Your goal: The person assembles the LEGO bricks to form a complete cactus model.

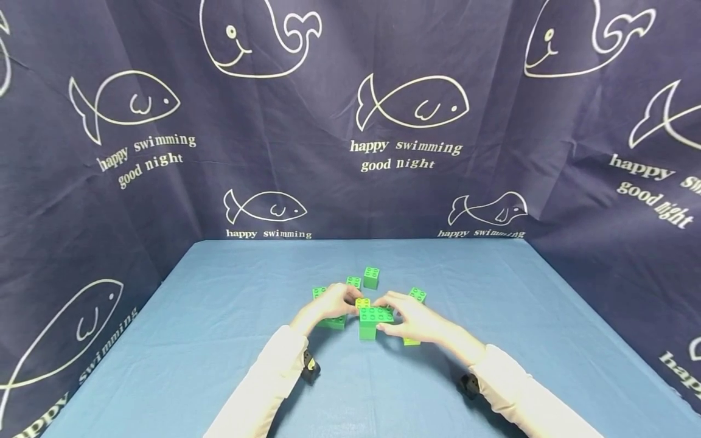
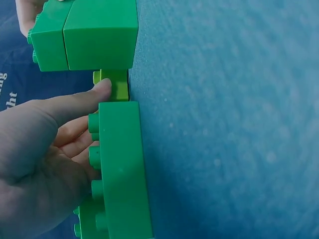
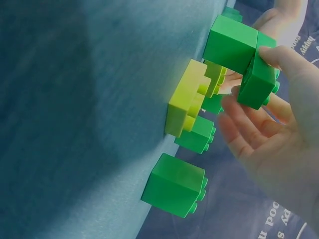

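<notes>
A joined pair of green toy building bricks [image 1: 367, 330] stands in the middle, its upper brick [image 3: 258, 82] jutting out to the right over the lower one. My right hand [image 1: 413, 317] grips this jutting end between thumb and fingers. Just behind the pair sits a small lime brick [image 1: 362, 302]. My left hand [image 1: 335, 302] pinches it, with the thumb tip [image 2: 103, 86] against its side in the left wrist view; the fingers beyond are partly hidden. A long green brick [image 2: 124, 169] lies beside the left palm.
A yellow-green brick [image 3: 187, 97] lies under the right hand. Another green brick [image 1: 417, 295] is behind that hand. Farther back stand two small green bricks, one upright [image 1: 371, 278] and one partly covered [image 1: 353, 281]. Another green brick [image 1: 319, 292] shows behind the left hand. Dark printed curtains [image 1: 416, 201] border the blue table [image 1: 246, 267].
</notes>
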`<state>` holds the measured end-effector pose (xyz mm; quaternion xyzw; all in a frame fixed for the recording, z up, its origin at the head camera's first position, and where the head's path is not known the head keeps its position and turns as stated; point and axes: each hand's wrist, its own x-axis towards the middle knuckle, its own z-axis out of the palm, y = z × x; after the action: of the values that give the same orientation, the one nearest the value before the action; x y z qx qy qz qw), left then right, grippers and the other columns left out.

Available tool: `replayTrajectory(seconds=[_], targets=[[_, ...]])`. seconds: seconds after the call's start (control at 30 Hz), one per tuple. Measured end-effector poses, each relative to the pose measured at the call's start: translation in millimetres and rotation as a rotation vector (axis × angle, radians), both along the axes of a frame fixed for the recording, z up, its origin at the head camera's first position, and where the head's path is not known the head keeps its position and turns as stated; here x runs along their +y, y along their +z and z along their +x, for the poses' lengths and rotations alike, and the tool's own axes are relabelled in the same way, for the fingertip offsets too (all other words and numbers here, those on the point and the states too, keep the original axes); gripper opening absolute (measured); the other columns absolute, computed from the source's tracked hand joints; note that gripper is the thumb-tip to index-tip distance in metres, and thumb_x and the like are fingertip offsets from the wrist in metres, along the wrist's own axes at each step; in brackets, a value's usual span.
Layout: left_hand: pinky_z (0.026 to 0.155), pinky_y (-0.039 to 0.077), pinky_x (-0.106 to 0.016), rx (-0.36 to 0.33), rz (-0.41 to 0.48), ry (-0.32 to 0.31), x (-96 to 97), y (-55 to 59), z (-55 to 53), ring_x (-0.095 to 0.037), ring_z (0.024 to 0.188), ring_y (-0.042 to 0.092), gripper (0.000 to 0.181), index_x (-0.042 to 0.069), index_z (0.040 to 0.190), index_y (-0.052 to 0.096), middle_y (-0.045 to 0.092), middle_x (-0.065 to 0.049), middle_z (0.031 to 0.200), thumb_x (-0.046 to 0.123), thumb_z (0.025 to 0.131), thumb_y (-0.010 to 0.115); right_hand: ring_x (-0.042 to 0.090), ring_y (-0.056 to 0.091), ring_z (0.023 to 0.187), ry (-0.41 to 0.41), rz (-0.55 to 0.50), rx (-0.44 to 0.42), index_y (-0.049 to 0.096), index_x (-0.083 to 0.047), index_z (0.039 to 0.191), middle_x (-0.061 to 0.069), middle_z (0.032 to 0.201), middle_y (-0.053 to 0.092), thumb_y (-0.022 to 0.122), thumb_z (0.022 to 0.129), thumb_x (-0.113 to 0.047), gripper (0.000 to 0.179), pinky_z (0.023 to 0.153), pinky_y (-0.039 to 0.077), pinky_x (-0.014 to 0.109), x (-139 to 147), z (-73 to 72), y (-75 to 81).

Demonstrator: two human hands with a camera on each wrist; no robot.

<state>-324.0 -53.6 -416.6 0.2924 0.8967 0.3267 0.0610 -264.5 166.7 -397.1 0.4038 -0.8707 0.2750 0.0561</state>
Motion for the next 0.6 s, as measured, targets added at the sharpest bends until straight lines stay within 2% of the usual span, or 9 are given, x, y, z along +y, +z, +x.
replayTrajectory(seconds=[0.2,0.37,0.6], targets=[[0.08,0.054,-0.028,-0.016,0.026,0.005,-0.5,1.5,0.4,-0.025,0.095,0.067,0.03,0.001,0.109,0.065,0.069,-0.013,0.103,0.006,0.08,0.071,0.01,0.054,0.082,-0.012,0.006,-0.007,0.061,-0.008,0.108,0.003,0.101,0.062,0.07,0.083,-0.021,0.03,0.07,0.054,0.025,0.9,-2.5,-1.4],[0.08,0.054,-0.028,-0.023,0.05,0.01,-1.6,1.3,1.8,-0.026,0.096,0.066,0.031,-0.001,0.111,0.064,0.068,-0.014,0.105,0.005,0.081,0.07,0.01,0.053,0.078,-0.003,0.002,-0.01,0.061,-0.006,0.105,0.004,0.097,0.061,0.07,0.084,-0.02,0.026,0.069,0.055,0.028,0.0,-2.5,-1.1],[0.082,0.054,-0.028,0.006,0.072,0.016,-5.8,-1.7,1.3,-0.027,0.096,0.066,0.029,-0.001,0.109,0.064,0.068,-0.015,0.106,0.007,0.081,0.071,0.014,0.058,0.082,-0.005,-0.017,0.0,0.06,-0.003,0.109,0.01,0.104,0.064,0.071,0.083,-0.017,0.032,0.07,0.056,0.032,-1.6,-1.6,0.0]])
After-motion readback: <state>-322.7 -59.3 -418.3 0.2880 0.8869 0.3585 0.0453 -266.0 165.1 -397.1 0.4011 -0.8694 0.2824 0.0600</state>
